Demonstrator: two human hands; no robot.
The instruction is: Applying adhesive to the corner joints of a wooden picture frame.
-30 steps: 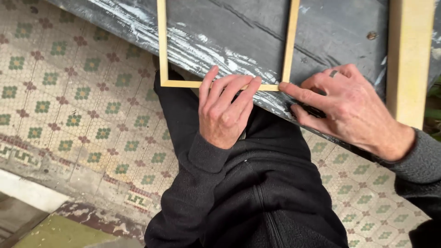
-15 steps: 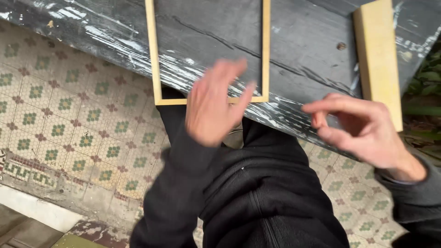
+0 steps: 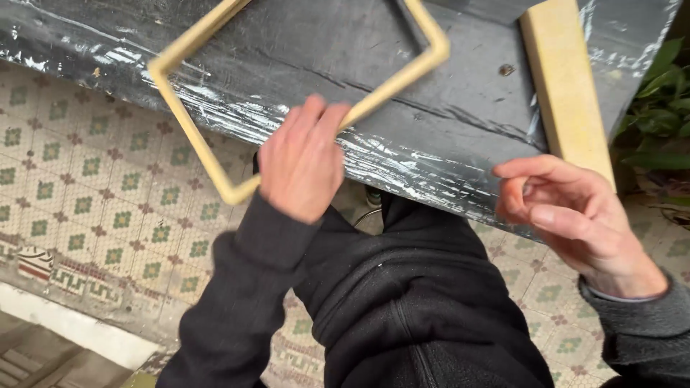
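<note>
A thin pale wooden frame (image 3: 188,136) is turned to a diamond angle over the near edge of a dark, paint-streaked board (image 3: 345,65). My left hand (image 3: 300,162) grips the frame's near rail and is blurred by motion. My right hand (image 3: 568,208) hovers off the board's edge to the right, thumb and forefinger pinched together with nothing visible between them. It touches neither the frame nor the board.
A pale wooden block (image 3: 568,86) lies on the board at the right. Patterned floor tiles (image 3: 86,187) spread below at left. Green plant leaves (image 3: 658,122) stand at the far right. My dark jacket (image 3: 417,316) fills the lower middle.
The frame lay square on the board with both hands at its near rail. My left hand has since taken hold of it and swung it to a diamond angle; my right hand has drawn away.
</note>
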